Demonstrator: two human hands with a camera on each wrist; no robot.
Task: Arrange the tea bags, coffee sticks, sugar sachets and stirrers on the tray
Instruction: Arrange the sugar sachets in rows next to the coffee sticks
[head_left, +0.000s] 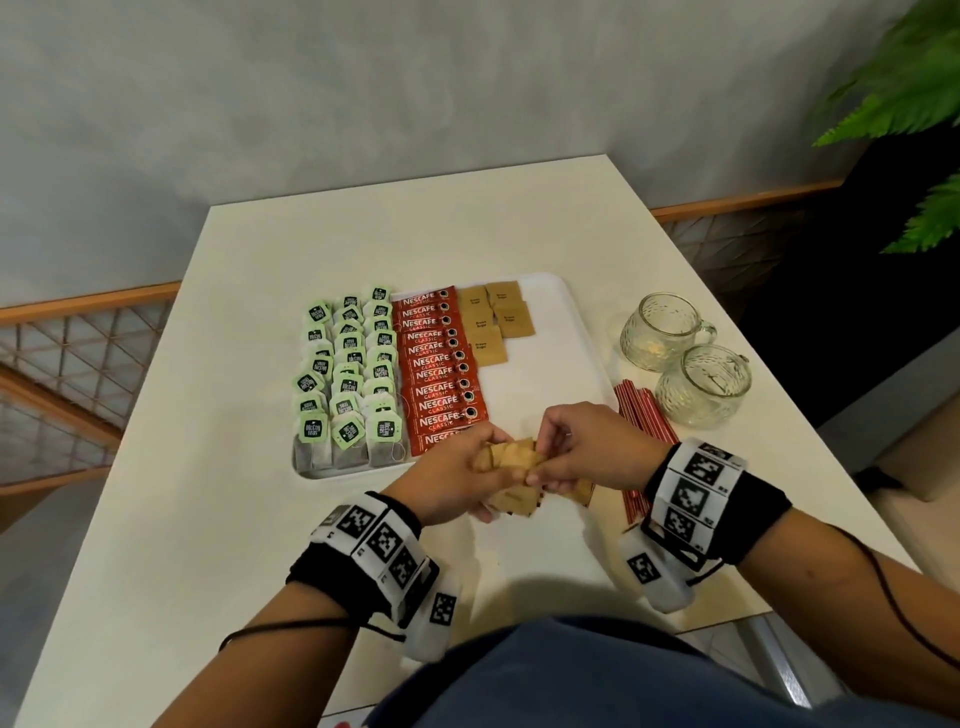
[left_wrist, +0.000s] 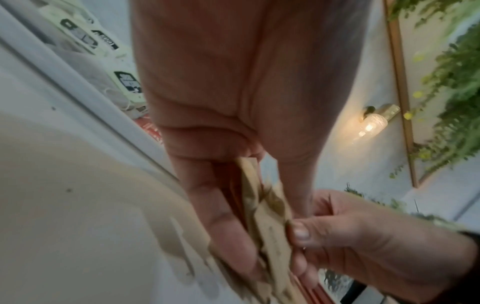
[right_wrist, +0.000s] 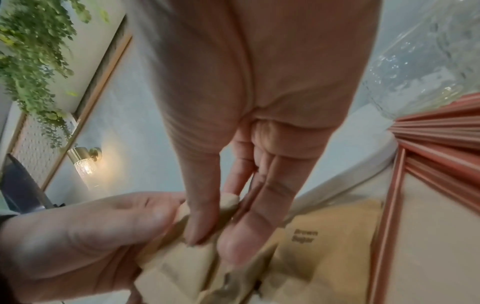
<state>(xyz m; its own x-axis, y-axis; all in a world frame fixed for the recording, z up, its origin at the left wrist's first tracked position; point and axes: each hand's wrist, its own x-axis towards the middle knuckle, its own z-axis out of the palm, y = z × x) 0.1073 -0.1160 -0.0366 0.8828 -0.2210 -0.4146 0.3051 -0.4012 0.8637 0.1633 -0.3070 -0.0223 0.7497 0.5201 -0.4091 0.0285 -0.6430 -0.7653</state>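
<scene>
With left hand (head_left: 457, 475) and right hand (head_left: 582, 452) both pinching one loose sachet bunch (head_left: 511, 457) (thin, slippery paper), pulling a single free could spill the rest.

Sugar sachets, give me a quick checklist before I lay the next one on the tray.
1. Left hand holds the sugar sachets as a bundle: ok.
2. Right hand pinches a sachet from it: ok.
3. Only one sachet pinched: cannot tell.
4. Bare space on the tray below the sugar already laid: ok.
5. Stirrers on the tray: not ok, they lie on the table beside it.
</scene>
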